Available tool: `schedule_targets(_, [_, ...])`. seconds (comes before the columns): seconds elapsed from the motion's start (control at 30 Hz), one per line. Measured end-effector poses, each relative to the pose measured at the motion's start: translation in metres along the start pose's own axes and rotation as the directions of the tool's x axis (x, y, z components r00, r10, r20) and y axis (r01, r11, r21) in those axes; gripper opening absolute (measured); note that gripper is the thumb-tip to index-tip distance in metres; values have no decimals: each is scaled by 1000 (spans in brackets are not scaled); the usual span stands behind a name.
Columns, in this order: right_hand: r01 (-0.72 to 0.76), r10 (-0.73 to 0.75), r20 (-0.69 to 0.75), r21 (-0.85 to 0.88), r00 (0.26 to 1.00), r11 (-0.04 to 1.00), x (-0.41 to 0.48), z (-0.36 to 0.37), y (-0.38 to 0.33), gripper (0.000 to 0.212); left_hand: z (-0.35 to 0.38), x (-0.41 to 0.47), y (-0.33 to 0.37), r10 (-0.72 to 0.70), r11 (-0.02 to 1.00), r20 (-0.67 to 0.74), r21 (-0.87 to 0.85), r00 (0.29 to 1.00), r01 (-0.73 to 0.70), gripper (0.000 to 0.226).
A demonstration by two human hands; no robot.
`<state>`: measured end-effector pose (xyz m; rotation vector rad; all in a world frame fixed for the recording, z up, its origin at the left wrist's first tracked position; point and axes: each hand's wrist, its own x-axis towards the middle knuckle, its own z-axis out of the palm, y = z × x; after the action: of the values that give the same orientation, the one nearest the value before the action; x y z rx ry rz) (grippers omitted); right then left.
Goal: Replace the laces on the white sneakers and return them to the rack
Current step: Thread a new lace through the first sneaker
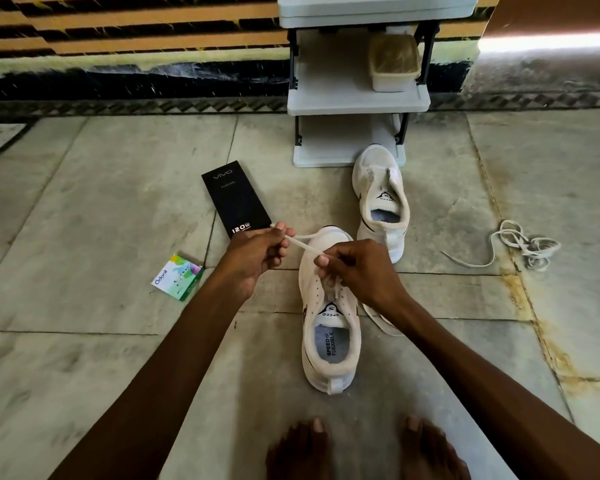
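Note:
A white sneaker [329, 344] stands on the floor in front of me, toe pointing away. A white lace [303, 247] runs taut from its eyelets to the left. My left hand [257, 254] pinches the lace's free end. Over the sneaker's eyelets, my right hand [357, 268] pinches the same lace. The second white sneaker [383, 202] stands unlaced just beyond, near the white shoe rack [357, 98]. A loose pile of laces [523, 245] lies on the floor to the right.
A black Vivo box [236, 199] and a small green Odonil packet [178, 277] lie on the floor at left. A lidded plastic container [394, 62] sits on the rack's middle shelf. My bare feet [364, 452] are at the bottom edge. A patterned wall stands behind.

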<state>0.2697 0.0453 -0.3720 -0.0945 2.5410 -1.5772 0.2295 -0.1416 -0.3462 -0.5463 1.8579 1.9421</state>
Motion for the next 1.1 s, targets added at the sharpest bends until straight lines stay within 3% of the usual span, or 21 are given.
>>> schedule_targets(0.13, [-80, 80, 15, 3, 997, 997, -3, -10, -1, 20, 3, 5, -20, -1, 995, -124, 97, 992, 13, 20])
schedule_targets(0.27, [-132, 128, -157, -9, 979, 991, -9, -18, 3, 12, 6, 8, -25, -69, 997, -157, -47, 985, 62, 19])
schedule_targets(0.3, [-125, 114, -198, -42, 973, 991, -10, -19, 4, 13, 7, 8, -25, -59, 998, -209, -4, 976, 60, 19])
schedule_targets(0.33, [-121, 105, -215, -63, 971, 991, -10, -19, 4, 13, 7, 9, -26, -10, 984, -278, 168, 961, 59, 20])
schedule_targets(0.37, [-119, 102, -204, -74, 974, 990, -8, -19, 4, 12, 7, 8, -27, 86, 885, -331, 459, 940, 81, 23])
schedule_targets(0.4, [-124, 112, -175, -57, 978, 991, -7, -19, 3, 10, 8, 6, -29, 198, 669, -340, 732, 920, 127, 32])
schedule_targets(0.43, [-137, 132, -134, -22, 982, 990, -6, -18, 2, 12, 9, 2, -32, 330, 481, -298, 870, 896, 112, 42])
schedule_targets(0.47, [-148, 149, -92, 16, 985, 989, -6, -17, 1, 15, 9, 1, -33, 448, 403, -219, 915, 867, 22, 47])
schedule_targets(0.57, [-130, 134, -62, 65, 989, 989, -7, -14, -1, 13, 13, -1, -32, 600, 464, 112, 757, 792, -459, 23])
schedule_targets(0.63, [-124, 130, -93, 71, 987, 990, -7, -12, -1, 4, 19, -5, -32, 527, 513, 270, 654, 805, -556, 17])
schedule_targets(0.73, [-108, 116, -152, 62, 981, 992, -8, -14, -3, 19, 26, -8, -35, 463, 543, 362, 606, 809, -582, 14])
schedule_targets(0.83, [-122, 143, -177, 127, 974, 984, -10, -17, -7, 24, 28, -6, -39, 436, 609, 331, 576, 837, -545, 10])
schedule_targets(0.93, [-212, 229, -144, 121, 963, 970, -13, -21, -6, 29, 30, -5, -42, 444, 557, 287, 653, 849, -513, 7])
schedule_targets(1.0, [-303, 304, -44, 26, 952, 953, -18, -22, -5, 35, 30, -6, -43, 432, 519, 265, 709, 862, -478, 10])
schedule_targets(1.1, [-326, 366, 74, -317, 928, 890, -27, -15, -5, 61, 30, -6, -46, 389, 508, 231, 754, 892, -417, 13])
